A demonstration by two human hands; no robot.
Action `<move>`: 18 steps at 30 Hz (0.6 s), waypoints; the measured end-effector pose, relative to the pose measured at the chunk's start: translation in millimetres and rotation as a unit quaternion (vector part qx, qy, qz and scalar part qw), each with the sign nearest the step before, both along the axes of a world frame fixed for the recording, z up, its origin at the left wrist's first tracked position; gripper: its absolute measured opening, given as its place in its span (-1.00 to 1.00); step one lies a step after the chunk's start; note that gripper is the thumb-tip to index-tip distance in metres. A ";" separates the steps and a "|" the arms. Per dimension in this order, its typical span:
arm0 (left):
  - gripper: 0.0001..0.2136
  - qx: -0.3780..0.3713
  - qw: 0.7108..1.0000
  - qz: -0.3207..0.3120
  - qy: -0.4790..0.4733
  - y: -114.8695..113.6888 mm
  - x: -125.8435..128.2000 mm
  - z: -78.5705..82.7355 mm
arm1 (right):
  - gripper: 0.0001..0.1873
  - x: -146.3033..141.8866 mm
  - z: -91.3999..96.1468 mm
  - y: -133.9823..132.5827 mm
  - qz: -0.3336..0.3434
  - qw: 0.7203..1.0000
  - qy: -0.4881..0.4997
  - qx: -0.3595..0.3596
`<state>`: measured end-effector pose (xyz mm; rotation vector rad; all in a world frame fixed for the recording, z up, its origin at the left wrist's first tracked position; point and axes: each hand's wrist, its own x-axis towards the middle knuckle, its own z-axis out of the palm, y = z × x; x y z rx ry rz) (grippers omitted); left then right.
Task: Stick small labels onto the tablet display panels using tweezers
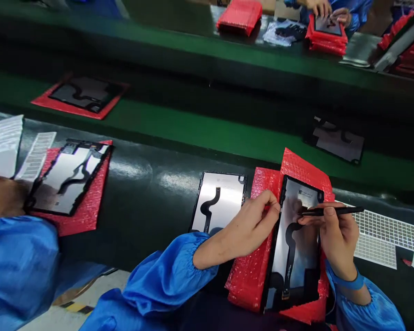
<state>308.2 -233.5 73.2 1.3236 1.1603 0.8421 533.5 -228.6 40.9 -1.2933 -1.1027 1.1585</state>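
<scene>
A display panel [279, 262] with a silver back and a curved black flex cable lies on a stack of red bubble-wrap bags [250, 271]. My right hand [340, 234] is closed around black tweezers [341, 211], held nearly level over the panel's upper part, the tip close to the cable's upper end. A blue band circles that wrist. At the panel's upper left edge, my left hand [248, 225] has thumb and forefinger pinched together; whatever may be between them is too small to see. A second panel [224, 184] lies under and behind my left forearm.
Sheets of small white stickers [393, 230] lie at the right. On the left, a co-worker's hand [3, 195] is beside another panel [72, 174] on red wrap. Further panels [84, 94] sit on the green belt [179, 124]. Across it, another person's hands [331, 11] handle a panel.
</scene>
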 end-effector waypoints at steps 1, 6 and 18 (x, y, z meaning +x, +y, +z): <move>-0.88 -0.013 1.000 -0.005 -0.023 -2.2 4.6 0.5 | -0.73 0.9 -0.7 -1.1 -0.008 1.000 0.006 0.008; -0.67 -0.032 0.990 0.016 -0.133 18.3 16.1 -6.6 | -0.86 9.1 1.4 -4.2 -0.075 0.992 0.033 0.095; -0.31 0.020 0.958 0.277 0.075 264.3 -113.5 -53.7 | -0.78 42.7 -32.7 -3.5 -0.135 0.975 -0.121 0.128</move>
